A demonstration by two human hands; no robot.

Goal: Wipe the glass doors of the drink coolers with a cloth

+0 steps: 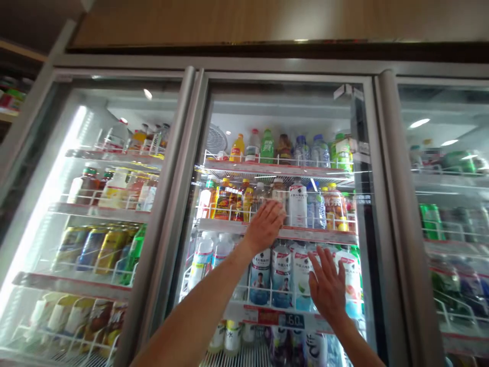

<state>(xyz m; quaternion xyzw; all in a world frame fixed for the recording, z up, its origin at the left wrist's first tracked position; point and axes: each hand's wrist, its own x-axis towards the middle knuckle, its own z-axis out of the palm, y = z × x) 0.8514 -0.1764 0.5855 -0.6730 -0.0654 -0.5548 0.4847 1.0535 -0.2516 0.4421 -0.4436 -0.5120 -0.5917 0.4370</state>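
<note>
I face a drinks fridge with glass doors. My left hand reaches up to the middle door, fingers stretched flat, level with the second shelf and in front of small bottles. Lower and to the right, my right hand is open with fingers spread, in front of the white-labelled water bottles on the third shelf. Neither hand holds anything. Whether the palms touch the glass I cannot tell.
The left door shows shelves of bottles and cans. A right door shows green cans. Grey upright frames separate the doors. A price strip runs under the third shelf. A wooden panel sits above.
</note>
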